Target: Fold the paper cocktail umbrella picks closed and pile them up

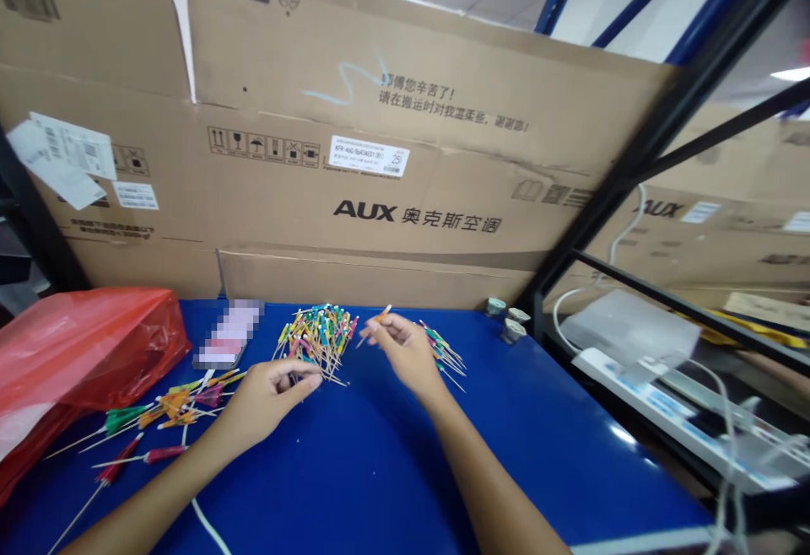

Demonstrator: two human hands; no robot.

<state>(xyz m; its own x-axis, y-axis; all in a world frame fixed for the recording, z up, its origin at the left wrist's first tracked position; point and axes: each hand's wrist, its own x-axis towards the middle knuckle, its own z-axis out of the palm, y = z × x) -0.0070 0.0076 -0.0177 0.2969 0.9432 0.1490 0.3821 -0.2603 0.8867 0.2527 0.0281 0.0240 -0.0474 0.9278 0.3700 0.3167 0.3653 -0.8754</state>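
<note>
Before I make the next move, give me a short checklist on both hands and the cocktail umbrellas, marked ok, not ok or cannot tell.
1. Right hand has a grip on the orange cocktail umbrella: ok, at the fingertips.
2. Left hand empty: cannot tell, curled fingers hide its inside.
3. Large umbrella pile apart from the small umbrella bunch: ok, blue tabletop shows between.
4. Small bunch fully visible: not ok, the right hand covers part.
5. Left-side umbrellas aligned: not ok, they lie at varied angles.
6. White cable free of the left forearm: cannot tell, the forearm crosses over it in view.
</note>
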